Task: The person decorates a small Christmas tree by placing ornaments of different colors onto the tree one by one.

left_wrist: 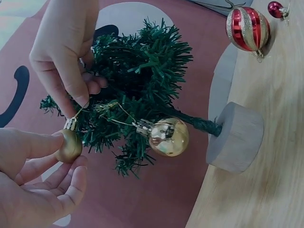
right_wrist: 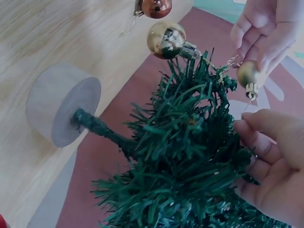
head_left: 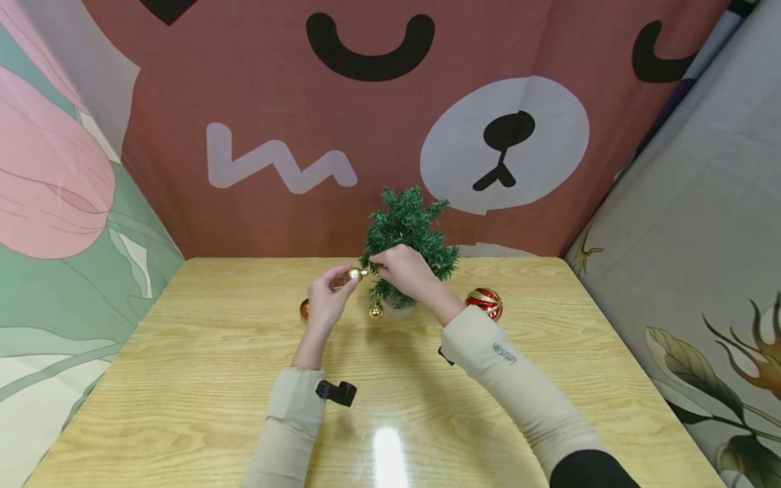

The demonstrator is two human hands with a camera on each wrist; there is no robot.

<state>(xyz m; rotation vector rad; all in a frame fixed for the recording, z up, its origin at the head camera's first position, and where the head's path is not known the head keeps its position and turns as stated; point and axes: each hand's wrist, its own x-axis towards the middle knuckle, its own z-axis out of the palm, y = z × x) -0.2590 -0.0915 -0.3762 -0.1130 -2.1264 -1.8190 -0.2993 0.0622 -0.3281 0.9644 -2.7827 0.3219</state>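
Observation:
A small matte gold bauble [left_wrist: 70, 146] is pinched between the thumb and fingers of my left hand [head_left: 326, 298], at the left side of a small green artificial Christmas tree [head_left: 409, 220]. My right hand [head_left: 407, 270] reaches across the front of the tree and pinches the thin gold hanging loop above the bauble's cap, with its fingers close against the branches. Lower down on that side, a shiny gold bauble [left_wrist: 170, 137] hangs from a branch by its gold string. The tree stands on a round pale base [left_wrist: 236, 137].
On the wooden table [head_left: 213, 379], a red and gold striped bauble [head_left: 485, 303] lies right of the tree, a small dark red bauble [left_wrist: 275, 8] near it. A copper bauble [right_wrist: 157, 7] lies to the left, partly behind my left hand in the head view. Printed cloth [head_left: 274, 224] hangs behind.

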